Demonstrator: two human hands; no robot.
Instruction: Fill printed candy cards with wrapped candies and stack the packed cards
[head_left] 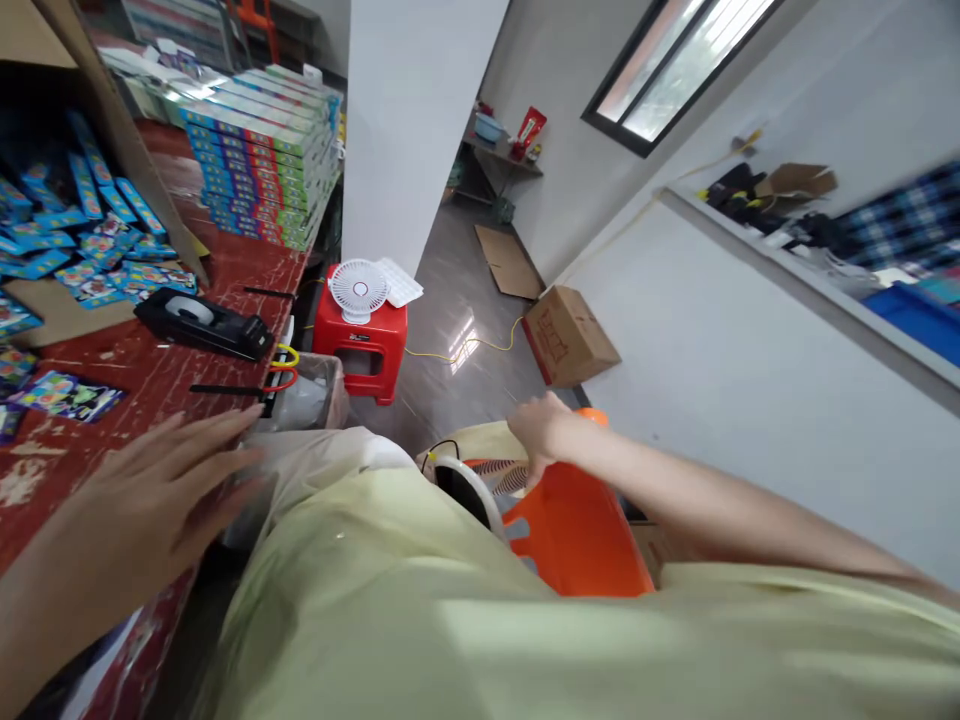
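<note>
My left hand [161, 500] is stretched out over the front edge of the red table [157, 430], its fingers extended and holding nothing. Just beyond its fingertips lies a black tape dispenser [206, 322] with a roll in it. My right hand [546, 430] is beside an orange plastic chair [574, 525], its fingers curled downward; what they grip, if anything, is hidden. Near that hand are a pale thing with dark curved lines [502, 475] and a white-rimmed round object [480, 490].
A carton [139, 150] of blue packets and stacked colourful boxes [262, 160] stand on the table. A white fan [360, 288] sits on a red stool [367, 345], near a lined bin [326, 390]. A cardboard box [570, 335] and yellow cord [480, 347] lie on the floor.
</note>
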